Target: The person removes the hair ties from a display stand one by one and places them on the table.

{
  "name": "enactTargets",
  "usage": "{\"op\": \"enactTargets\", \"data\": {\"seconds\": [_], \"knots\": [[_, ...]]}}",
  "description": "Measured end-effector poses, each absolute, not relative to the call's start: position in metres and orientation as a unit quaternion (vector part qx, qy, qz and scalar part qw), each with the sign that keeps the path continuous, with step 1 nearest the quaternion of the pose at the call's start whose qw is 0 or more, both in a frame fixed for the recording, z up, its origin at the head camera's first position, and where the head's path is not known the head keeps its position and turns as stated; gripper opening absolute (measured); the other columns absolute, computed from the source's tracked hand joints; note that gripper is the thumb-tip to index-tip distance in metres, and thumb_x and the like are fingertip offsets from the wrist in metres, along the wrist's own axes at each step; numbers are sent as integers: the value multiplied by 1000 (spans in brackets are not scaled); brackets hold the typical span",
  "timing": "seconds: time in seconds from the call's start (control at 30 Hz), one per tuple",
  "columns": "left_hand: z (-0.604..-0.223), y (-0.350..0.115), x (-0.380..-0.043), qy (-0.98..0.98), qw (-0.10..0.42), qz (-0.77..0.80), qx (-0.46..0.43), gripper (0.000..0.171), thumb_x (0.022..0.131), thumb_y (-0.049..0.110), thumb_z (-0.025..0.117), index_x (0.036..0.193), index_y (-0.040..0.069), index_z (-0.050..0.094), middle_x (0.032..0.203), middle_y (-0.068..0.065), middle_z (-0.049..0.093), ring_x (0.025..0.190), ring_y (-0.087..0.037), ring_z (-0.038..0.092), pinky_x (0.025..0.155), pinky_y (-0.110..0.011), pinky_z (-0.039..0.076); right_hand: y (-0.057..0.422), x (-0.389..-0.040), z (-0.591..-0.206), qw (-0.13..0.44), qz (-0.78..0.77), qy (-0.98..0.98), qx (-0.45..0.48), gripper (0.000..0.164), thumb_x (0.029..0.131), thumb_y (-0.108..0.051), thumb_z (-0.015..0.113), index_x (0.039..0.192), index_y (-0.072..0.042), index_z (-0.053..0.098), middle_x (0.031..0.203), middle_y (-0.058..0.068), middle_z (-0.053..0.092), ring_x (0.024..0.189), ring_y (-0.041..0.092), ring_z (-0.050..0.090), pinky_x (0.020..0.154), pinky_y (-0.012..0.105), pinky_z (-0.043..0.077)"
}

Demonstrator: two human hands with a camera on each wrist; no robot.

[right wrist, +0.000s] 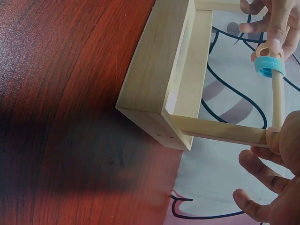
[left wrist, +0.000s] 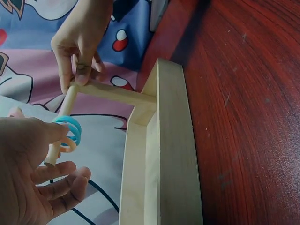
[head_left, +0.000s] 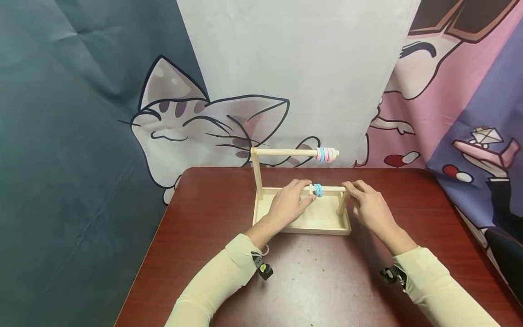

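Observation:
A wooden stand [head_left: 314,230] with a shallow tray base has a low crossbar [head_left: 330,189] and a taller one. My left hand [head_left: 288,202] is at the free end of the low bar, its thumb and a finger pinching a cream hair tie [right wrist: 263,49] around the bar. Right beside it, blue hair ties [left wrist: 74,130] circle the same bar. My right hand [head_left: 371,206] pinches the corner where the low bar meets its short post [left wrist: 117,93], its other fingers spread apart below in the right wrist view.
Pink, blue and white hair ties [head_left: 326,154] hang near the end of the upper bar [head_left: 286,152]. A pink ring [head_left: 266,250] lies on the dark red table [head_left: 318,281], partly behind the left sleeve. A cartoon-printed cloth [head_left: 306,68] hangs behind the table.

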State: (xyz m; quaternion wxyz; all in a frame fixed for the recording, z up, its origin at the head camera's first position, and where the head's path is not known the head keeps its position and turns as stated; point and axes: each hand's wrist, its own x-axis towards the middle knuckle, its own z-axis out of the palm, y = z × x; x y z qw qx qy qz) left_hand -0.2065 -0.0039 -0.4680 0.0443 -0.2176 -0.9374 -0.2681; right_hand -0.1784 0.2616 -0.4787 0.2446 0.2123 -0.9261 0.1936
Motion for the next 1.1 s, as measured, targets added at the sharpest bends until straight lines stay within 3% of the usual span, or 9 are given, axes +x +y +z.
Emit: {"op": "enactTargets", "data": {"seconds": [0.3, 0.6, 0.8, 1.1], "knots": [[-468, -7, -208, -930, 63, -294, -210, 42, 107, 44, 74, 143, 22, 68, 136, 1, 72, 96, -14, 74, 87, -40, 60, 260, -178, -479, 247, 194, -925, 214, 53, 86, 17, 73, 133, -8, 74, 108, 15, 72, 76, 36, 67, 60, 54, 54], [-467, -17, -212, -924, 78, -311, -208, 37, 105, 43, 76, 132, 20, 65, 129, 0, 73, 98, -16, 76, 82, -35, 59, 259, -180, -476, 245, 198, -926, 207, 51, 88, 15, 73, 133, -8, 74, 111, 15, 72, 78, 38, 68, 60, 55, 54], [-469, -23, -213, -918, 82, -326, -208, 37, 103, 36, 80, 133, 19, 64, 120, -4, 74, 96, -22, 79, 79, -39, 59, 259, -179, -476, 241, 197, -928, 205, 50, 89, 14, 72, 133, -8, 74, 111, 16, 72, 75, 38, 67, 60, 55, 53], [-468, -35, -211, -918, 91, -325, -209, 35, 101, 31, 83, 129, 19, 67, 126, 0, 73, 98, -20, 78, 77, -35, 59, 259, -177, -476, 237, 194, -930, 204, 49, 89, 14, 72, 133, -8, 74, 111, 16, 72, 74, 36, 66, 59, 54, 53]]}}
